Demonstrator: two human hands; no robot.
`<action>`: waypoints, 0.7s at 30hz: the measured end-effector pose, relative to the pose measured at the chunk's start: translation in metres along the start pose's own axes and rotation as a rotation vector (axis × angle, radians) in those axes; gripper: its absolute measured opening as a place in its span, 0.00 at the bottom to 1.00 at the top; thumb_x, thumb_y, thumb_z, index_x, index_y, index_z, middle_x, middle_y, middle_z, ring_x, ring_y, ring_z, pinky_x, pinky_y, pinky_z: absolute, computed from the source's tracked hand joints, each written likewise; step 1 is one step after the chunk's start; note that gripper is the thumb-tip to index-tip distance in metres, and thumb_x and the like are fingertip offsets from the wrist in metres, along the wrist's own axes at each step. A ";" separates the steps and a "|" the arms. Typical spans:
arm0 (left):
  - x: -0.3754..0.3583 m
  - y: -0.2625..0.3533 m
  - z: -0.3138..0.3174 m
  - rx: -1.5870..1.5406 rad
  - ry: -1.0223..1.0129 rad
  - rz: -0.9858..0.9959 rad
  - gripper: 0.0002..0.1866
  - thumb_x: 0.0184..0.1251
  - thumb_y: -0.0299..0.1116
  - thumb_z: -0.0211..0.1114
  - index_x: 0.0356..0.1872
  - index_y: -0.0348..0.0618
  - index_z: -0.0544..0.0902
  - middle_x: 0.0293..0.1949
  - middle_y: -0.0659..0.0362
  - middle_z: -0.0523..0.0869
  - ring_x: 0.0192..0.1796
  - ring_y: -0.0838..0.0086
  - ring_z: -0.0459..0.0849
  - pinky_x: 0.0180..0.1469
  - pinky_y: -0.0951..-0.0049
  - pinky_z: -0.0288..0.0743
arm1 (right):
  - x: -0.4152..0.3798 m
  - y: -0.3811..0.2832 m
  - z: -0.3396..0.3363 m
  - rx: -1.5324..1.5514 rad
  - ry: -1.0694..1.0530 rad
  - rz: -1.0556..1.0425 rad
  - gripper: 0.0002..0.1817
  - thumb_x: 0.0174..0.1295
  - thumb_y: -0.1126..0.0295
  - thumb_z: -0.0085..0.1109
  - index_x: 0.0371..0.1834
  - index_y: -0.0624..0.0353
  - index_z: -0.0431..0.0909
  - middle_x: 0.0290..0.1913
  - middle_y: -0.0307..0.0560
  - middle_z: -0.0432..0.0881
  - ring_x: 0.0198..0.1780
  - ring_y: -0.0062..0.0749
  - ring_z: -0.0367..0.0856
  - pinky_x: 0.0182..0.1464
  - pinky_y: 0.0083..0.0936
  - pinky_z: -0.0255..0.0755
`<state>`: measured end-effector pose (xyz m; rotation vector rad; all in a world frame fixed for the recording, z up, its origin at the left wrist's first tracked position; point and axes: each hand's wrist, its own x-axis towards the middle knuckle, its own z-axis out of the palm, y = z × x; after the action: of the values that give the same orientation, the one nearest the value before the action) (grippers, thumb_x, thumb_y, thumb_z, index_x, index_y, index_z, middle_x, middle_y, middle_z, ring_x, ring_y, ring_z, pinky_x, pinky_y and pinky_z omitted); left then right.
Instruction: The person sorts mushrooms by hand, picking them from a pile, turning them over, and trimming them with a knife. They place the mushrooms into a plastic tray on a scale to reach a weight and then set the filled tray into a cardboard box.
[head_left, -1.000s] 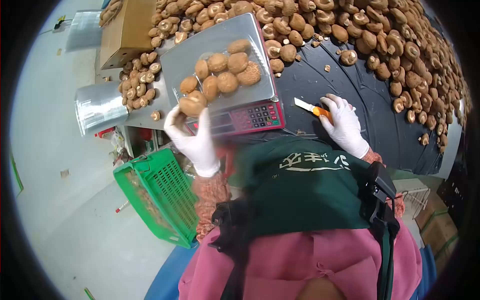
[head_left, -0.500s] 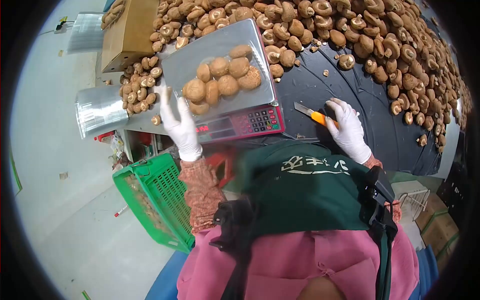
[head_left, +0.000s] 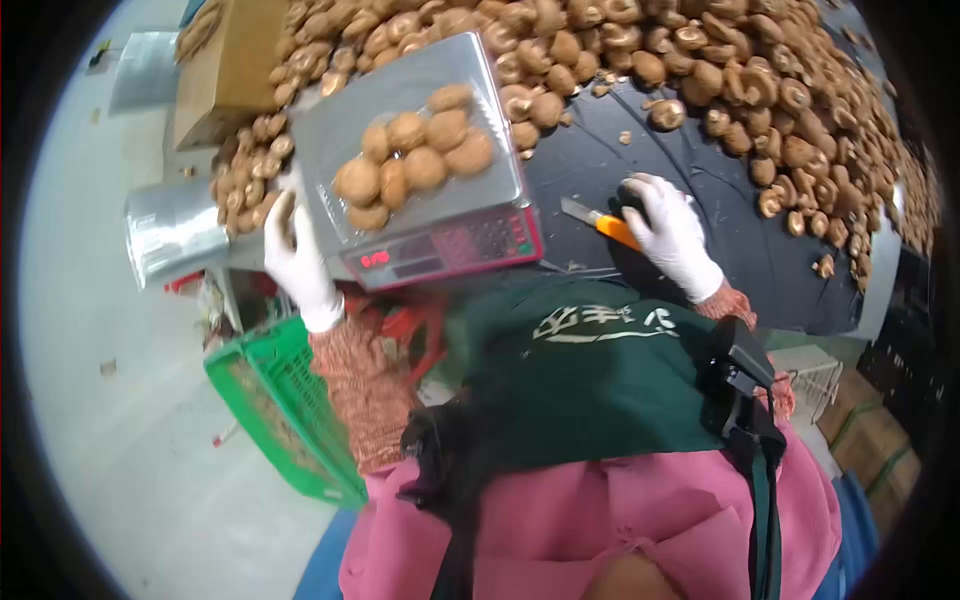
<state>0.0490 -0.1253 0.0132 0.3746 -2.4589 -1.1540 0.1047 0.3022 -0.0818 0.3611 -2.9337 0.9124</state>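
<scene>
My left hand [head_left: 300, 265], in a white glove, is beside the scale's left edge, thumb and fingers apart. Its fingertips are close to a small pile of brown mushrooms [head_left: 240, 180]; I see nothing clearly held. On the scale's metal platform [head_left: 315, 125] lies a clear plastic tray [head_left: 437, 203] with several mushrooms [head_left: 425, 168], caps up. Red digits glow on the scale's display [head_left: 374, 260], too blurred to read surely. My right hand [head_left: 672, 238], also gloved, rests on the dark table cover with fingers bent and apart. Its thumb is at the orange handle of a utility knife [head_left: 615, 231], blade pointing left.
A large heap of mushrooms [head_left: 740, 90] covers the back and right of the table. A cardboard box [head_left: 235, 70] stands at the back left, with stacked clear trays [head_left: 170, 225] at the left edge. A green crate [head_left: 280, 410] is below on the left.
The view has shifted, moving most things left. My left hand has moved away from the filled tray toward the small mushroom pile. My right hand remains by the knife.
</scene>
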 end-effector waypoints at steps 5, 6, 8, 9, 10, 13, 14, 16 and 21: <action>-0.038 0.061 0.023 -0.118 0.009 0.042 0.14 0.75 0.21 0.56 0.57 0.27 0.80 0.56 0.50 0.85 0.59 0.68 0.82 0.67 0.68 0.71 | 0.034 0.011 0.013 0.079 0.036 0.038 0.15 0.65 0.63 0.61 0.54 0.50 0.78 0.49 0.44 0.82 0.49 0.42 0.83 0.49 0.34 0.75; -0.049 0.070 0.033 -0.163 -0.049 0.040 0.14 0.74 0.20 0.56 0.57 0.28 0.80 0.56 0.50 0.85 0.59 0.68 0.82 0.66 0.68 0.72 | 0.047 0.009 0.017 0.029 0.080 0.022 0.15 0.65 0.64 0.60 0.54 0.51 0.78 0.46 0.45 0.82 0.46 0.43 0.84 0.47 0.35 0.77; -0.069 0.085 0.053 -0.247 -0.181 0.047 0.14 0.73 0.19 0.57 0.56 0.29 0.81 0.55 0.51 0.85 0.59 0.68 0.82 0.66 0.68 0.72 | 0.074 0.001 0.029 0.119 0.075 0.039 0.18 0.67 0.61 0.57 0.59 0.50 0.77 0.47 0.45 0.84 0.48 0.43 0.84 0.49 0.38 0.77; -0.078 0.090 0.062 -0.286 -0.256 0.055 0.14 0.71 0.18 0.58 0.56 0.29 0.81 0.54 0.51 0.86 0.59 0.68 0.83 0.66 0.68 0.73 | 0.088 -0.006 0.034 0.095 0.069 0.081 0.19 0.64 0.62 0.62 0.58 0.50 0.78 0.49 0.45 0.83 0.46 0.42 0.85 0.47 0.31 0.78; -0.087 0.097 0.072 -0.321 -0.315 0.052 0.13 0.74 0.19 0.56 0.55 0.31 0.82 0.54 0.52 0.86 0.59 0.70 0.82 0.66 0.70 0.71 | 0.099 -0.012 0.043 0.007 0.119 0.056 0.21 0.63 0.61 0.63 0.60 0.49 0.77 0.50 0.45 0.83 0.46 0.44 0.85 0.48 0.33 0.78; -0.100 0.101 0.087 -0.316 -0.465 0.083 0.14 0.72 0.17 0.55 0.54 0.31 0.82 0.53 0.52 0.86 0.59 0.69 0.83 0.66 0.70 0.71 | 0.124 -0.012 0.063 -0.129 0.046 0.071 0.27 0.60 0.58 0.65 0.63 0.48 0.74 0.52 0.47 0.81 0.49 0.50 0.84 0.52 0.38 0.78; -0.103 0.101 0.090 -0.316 -0.486 0.100 0.14 0.72 0.16 0.56 0.54 0.31 0.82 0.53 0.52 0.86 0.58 0.70 0.83 0.66 0.70 0.71 | 0.128 -0.010 0.067 -0.153 -0.014 0.090 0.28 0.59 0.56 0.66 0.64 0.47 0.73 0.52 0.47 0.81 0.50 0.52 0.84 0.53 0.40 0.78; -0.108 0.103 0.093 -0.334 -0.512 0.094 0.14 0.71 0.15 0.56 0.54 0.31 0.82 0.53 0.52 0.86 0.58 0.70 0.83 0.65 0.71 0.72 | 0.121 -0.010 0.062 0.025 0.066 0.129 0.29 0.58 0.56 0.67 0.63 0.50 0.73 0.51 0.49 0.80 0.48 0.50 0.84 0.52 0.39 0.78; -0.111 0.105 0.113 -0.565 -0.636 -0.233 0.19 0.74 0.21 0.59 0.63 0.31 0.76 0.58 0.48 0.83 0.57 0.68 0.83 0.62 0.67 0.77 | 0.084 -0.033 0.000 0.510 0.013 0.172 0.32 0.54 0.62 0.72 0.63 0.57 0.72 0.51 0.50 0.78 0.48 0.37 0.82 0.51 0.30 0.77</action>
<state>0.0878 0.0602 0.0025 0.1318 -2.4470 -2.2750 0.0309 0.2588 -0.0537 0.1150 -2.7121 1.6795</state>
